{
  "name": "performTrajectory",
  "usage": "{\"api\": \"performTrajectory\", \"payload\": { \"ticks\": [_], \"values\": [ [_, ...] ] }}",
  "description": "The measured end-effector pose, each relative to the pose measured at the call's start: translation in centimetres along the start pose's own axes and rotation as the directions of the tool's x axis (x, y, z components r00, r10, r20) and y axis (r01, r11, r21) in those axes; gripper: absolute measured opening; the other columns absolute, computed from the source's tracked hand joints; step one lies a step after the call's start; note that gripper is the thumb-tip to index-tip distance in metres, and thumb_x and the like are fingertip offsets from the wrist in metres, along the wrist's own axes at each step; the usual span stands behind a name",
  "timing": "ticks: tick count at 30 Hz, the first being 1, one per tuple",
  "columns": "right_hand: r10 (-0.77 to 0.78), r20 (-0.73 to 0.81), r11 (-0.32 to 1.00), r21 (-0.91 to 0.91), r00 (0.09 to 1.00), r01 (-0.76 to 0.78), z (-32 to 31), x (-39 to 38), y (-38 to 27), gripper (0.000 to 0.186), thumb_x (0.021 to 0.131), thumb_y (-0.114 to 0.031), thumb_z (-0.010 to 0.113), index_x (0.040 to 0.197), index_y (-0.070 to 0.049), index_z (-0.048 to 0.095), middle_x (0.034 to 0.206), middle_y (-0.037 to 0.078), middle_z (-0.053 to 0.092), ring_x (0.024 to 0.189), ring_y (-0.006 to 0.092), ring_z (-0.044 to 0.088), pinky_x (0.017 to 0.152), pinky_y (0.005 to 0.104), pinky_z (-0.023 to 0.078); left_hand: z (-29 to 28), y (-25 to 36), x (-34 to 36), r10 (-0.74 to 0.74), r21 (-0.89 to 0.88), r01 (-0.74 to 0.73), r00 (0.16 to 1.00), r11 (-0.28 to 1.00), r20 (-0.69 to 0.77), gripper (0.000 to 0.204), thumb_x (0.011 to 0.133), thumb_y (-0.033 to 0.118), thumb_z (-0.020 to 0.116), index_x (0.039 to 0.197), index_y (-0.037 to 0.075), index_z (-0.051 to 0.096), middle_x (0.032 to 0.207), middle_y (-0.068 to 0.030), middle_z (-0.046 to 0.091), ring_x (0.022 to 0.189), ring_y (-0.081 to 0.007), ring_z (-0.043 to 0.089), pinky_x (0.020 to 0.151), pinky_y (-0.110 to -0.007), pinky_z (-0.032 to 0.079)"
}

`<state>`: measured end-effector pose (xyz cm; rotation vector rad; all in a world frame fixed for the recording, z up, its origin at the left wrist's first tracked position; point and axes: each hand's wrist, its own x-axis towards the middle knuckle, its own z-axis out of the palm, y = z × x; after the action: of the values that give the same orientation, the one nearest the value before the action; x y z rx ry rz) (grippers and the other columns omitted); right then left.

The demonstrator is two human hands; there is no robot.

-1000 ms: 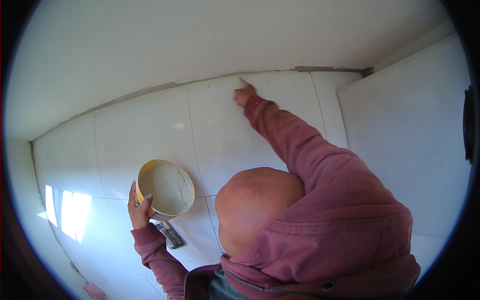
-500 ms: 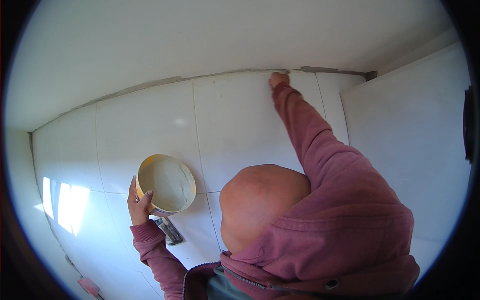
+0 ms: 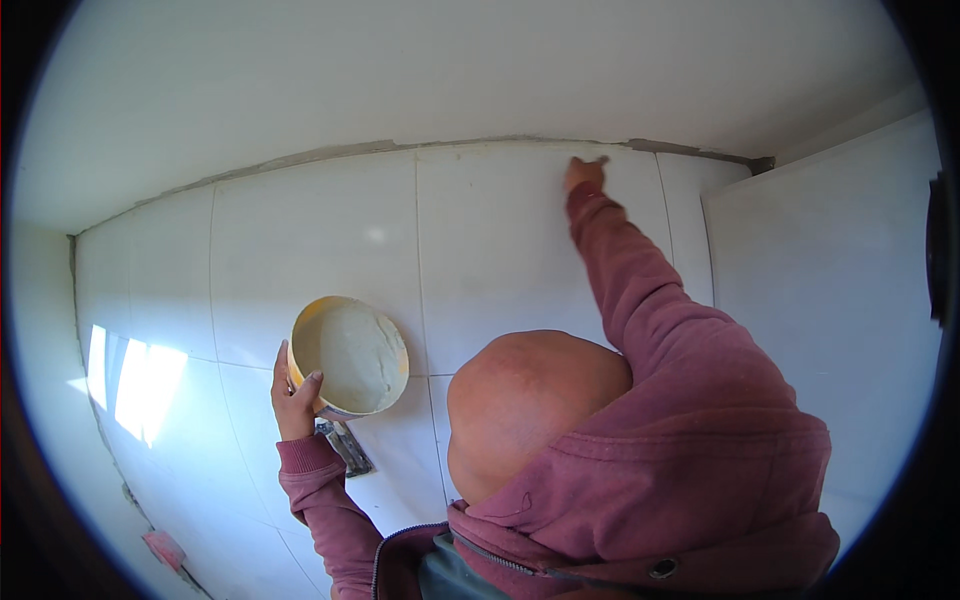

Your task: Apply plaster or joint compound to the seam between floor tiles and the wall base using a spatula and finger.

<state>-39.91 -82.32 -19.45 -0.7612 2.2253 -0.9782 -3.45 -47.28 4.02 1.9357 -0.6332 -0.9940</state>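
My left hand [image 3: 295, 398] grips a yellow-rimmed tub [image 3: 302, 345] by its near-left side, thumb near the rim. Inside the tub lies a thick, off-white paste [image 3: 350, 355], smeared up the far side. My right arm is stretched out to the far edge of the white tiles [image 3: 500, 230]. There my right hand [image 3: 585, 175] is just short of the grey gap [image 3: 520, 138] along that edge. Its fingers look mostly curled, with one tip toward the right; what they hold, if anything, is too small to make out.
Below the tub is a dark rectangular thing [image 3: 347, 448] with a metallic look, partly covered. A pink object [image 3: 163, 550] sits at the lower left edge. A large pale panel [image 3: 830, 300] stands at the right. Bright light patches [image 3: 148, 390] fall on the left tiles.
My right hand has drawn slightly back from the gap. The view has shifted a little, so tiles and tub appear farther right. My left hand keeps hold of the tub.
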Motion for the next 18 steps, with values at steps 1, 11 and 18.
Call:
{"api": "performTrajectory", "payload": {
  "ticks": [1,11,18],
  "values": [
    [0.000,-0.004,1.000,-0.001,1.000,0.000,-0.7,2.5,1.0,0.030,0.075,-0.016,0.045,0.089,0.007,0.057,0.077,0.020,0.061,0.066,0.0313,0.060,0.071,0.0391,0.047,-0.1,-0.3,0.1,0.031,-0.009,-0.031,1.000,0.999,0.002,0.062,0.068,0.004,0.055,0.126,0.000,0.034,0.115,-0.0125,0.047,0.101,-0.0210,0.048,0.088,-0.029,0.038],
    [-0.274,0.466,0.886,-0.217,0.841,0.409,0.1,-6.4,-3.6,0.047,0.067,-0.023,0.051,0.108,0.001,0.053,0.097,0.025,0.056,0.098,0.0360,0.052,0.085,0.0363,0.042,0.2,0.1,-0.3,0.013,-0.045,-0.012,0.999,0.999,0.032,0.063,0.068,0.001,0.055,0.127,-0.001,0.033,0.117,-0.0128,0.046,0.103,-0.0208,0.047,0.089,-0.029,0.037],
    [-0.091,0.273,0.952,-0.260,0.958,0.164,-4.4,9.8,-0.4,0.049,0.073,-0.016,0.049,0.114,0.010,0.040,0.099,0.028,0.054,0.085,0.0365,0.057,0.075,0.0389,0.046,-0.1,-0.2,-0.7,0.085,-0.030,-0.084,0.996,0.996,0.036,0.064,0.068,0.001,0.055,0.127,-0.001,0.031,0.118,-0.0126,0.045,0.104,-0.0209,0.047,0.090,-0.029,0.036]
  ]
}}
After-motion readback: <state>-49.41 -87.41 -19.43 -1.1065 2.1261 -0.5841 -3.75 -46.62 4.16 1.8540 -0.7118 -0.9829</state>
